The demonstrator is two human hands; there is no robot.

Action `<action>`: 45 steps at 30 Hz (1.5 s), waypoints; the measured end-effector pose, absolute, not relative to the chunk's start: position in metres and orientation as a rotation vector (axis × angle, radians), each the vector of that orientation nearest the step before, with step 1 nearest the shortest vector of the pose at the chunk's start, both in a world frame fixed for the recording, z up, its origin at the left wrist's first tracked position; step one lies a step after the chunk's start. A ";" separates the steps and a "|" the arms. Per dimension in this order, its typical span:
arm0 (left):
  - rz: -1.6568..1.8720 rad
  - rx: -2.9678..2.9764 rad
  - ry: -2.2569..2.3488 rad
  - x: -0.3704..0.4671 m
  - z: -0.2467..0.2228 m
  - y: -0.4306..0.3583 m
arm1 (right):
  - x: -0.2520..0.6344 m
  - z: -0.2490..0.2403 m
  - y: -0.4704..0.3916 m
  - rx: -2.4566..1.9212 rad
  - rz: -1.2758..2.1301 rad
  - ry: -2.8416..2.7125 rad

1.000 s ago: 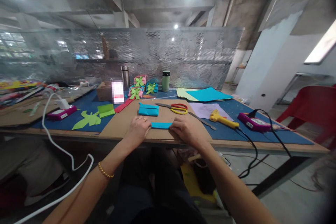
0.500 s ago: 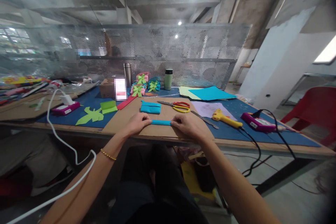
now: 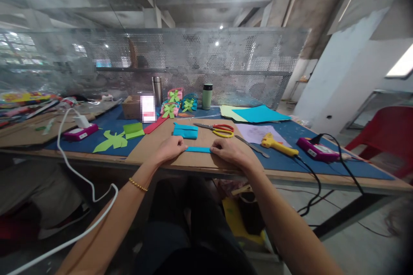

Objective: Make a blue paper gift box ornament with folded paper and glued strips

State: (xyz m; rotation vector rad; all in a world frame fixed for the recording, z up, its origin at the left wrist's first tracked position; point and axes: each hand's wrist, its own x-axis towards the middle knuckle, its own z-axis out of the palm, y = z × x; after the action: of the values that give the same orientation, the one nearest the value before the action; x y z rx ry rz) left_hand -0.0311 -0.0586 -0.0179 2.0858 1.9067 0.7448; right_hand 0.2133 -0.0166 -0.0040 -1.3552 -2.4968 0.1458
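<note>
A narrow blue strip, which looks like folded paper or felt, lies crosswise on the brown cardboard near the table's front edge. My left hand pinches its left end, and my right hand has its fingers closed on the right end. Just beyond the strip sits a flat blue folded pouch. Scissors with red and yellow handles lie to the right of the pouch, blades pointing left. The fingertips hide both ends of the strip.
A yellow glue gun, a metal blade-like tool and a purple power strip are on the right. Green cut-outs lie left. Behind stand a green bottle, a steel flask and bow-decorated pieces. A white cable hangs at left.
My left wrist has shifted slightly to the right and my left fingers have curled a little more. Both hands stay at the ends of the blue strip, which now looks flatter.
</note>
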 end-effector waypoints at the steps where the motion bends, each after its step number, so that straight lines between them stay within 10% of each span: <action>1: 0.725 2.081 1.913 -0.031 -0.017 -0.059 | 0.212 -0.003 -0.017 -1.362 0.125 -2.501; 45: 0.840 2.175 1.878 -0.086 -0.035 -0.049 | 0.219 -0.009 -0.008 -1.288 0.200 -2.486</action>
State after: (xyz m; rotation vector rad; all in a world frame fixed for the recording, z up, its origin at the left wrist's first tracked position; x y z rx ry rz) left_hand -0.0857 -0.0495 -0.0348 2.1755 1.8775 0.8401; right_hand 0.2189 -0.0075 -0.0093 -1.2884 -2.4857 0.2003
